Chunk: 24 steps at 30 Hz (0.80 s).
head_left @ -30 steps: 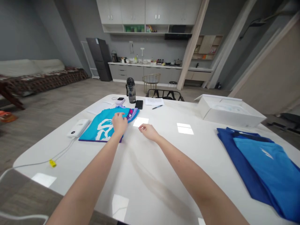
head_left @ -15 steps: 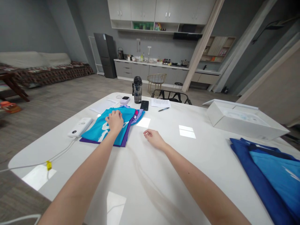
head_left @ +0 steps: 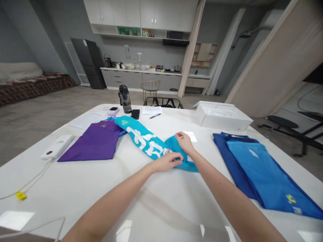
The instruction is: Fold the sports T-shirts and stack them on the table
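Note:
A teal T-shirt (head_left: 146, 139) with a bold white print stretches across the middle of the table, partly bunched at its right end. My left hand (head_left: 168, 161) is closed on that bunched part, its fingers curled over the cloth. Just beyond it, my right hand (head_left: 185, 143) pinches the shirt's raised edge. To the left lies a folded purple T-shirt (head_left: 93, 141), on top of other clothes of which only blue and lilac edges show. At the right rests a stack of folded blue shirts (head_left: 262, 168), apart from both hands.
Left of the purple shirt is a white power bank (head_left: 57, 147) with a cable. Along the far side stand a dark water bottle (head_left: 125, 101), a black phone (head_left: 135, 114), a printed paper (head_left: 152, 110), a pen (head_left: 154, 116) and an open white box (head_left: 223, 116).
The teal T-shirt has come off the left pile to the table's middle, uncovering the purple one. Both hands now grip it, and the view has turned right.

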Each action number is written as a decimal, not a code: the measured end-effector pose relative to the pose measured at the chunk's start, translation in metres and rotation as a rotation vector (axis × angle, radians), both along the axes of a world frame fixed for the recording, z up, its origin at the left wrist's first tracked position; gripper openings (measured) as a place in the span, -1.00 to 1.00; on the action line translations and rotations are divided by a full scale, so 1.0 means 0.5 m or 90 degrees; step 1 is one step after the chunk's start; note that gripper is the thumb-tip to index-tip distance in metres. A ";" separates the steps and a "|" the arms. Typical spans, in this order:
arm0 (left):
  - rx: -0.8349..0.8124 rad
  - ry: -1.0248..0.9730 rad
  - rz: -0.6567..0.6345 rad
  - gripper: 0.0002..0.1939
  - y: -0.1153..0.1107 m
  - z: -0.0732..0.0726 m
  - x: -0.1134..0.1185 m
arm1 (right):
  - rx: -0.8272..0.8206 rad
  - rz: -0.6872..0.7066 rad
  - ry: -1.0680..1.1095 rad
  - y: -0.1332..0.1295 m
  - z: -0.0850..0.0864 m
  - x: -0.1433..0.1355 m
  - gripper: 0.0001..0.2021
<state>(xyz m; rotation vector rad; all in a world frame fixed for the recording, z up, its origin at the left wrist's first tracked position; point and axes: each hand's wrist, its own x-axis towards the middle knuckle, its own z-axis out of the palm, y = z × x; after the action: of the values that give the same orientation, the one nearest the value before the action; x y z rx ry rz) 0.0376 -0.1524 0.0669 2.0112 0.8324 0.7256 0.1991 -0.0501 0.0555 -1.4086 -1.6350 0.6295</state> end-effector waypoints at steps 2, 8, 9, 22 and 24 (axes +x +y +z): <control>-0.033 -0.016 -0.125 -0.85 -0.048 0.002 0.071 | -0.044 0.034 -0.038 -0.024 -0.014 0.057 -0.81; -0.048 0.071 -0.002 -0.72 -0.063 -0.004 0.143 | -0.155 0.113 -0.135 -0.101 -0.038 0.154 -0.82; 0.003 0.124 0.127 -0.66 -0.042 -0.010 0.134 | -0.161 0.111 -0.153 -0.112 -0.035 0.159 -0.82; 0.097 0.499 0.403 -0.29 0.227 -0.118 0.036 | -0.226 0.220 -0.244 -0.135 -0.040 0.098 -0.77; 0.115 0.493 0.383 -0.30 0.260 -0.119 0.040 | -0.294 0.258 -0.237 -0.140 -0.028 0.094 -0.82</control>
<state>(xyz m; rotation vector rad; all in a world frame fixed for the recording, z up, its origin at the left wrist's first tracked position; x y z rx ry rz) 0.0577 -0.0226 0.0075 2.2322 1.9334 0.3088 0.2460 -0.1204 0.0413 -1.5965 -2.2009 1.0826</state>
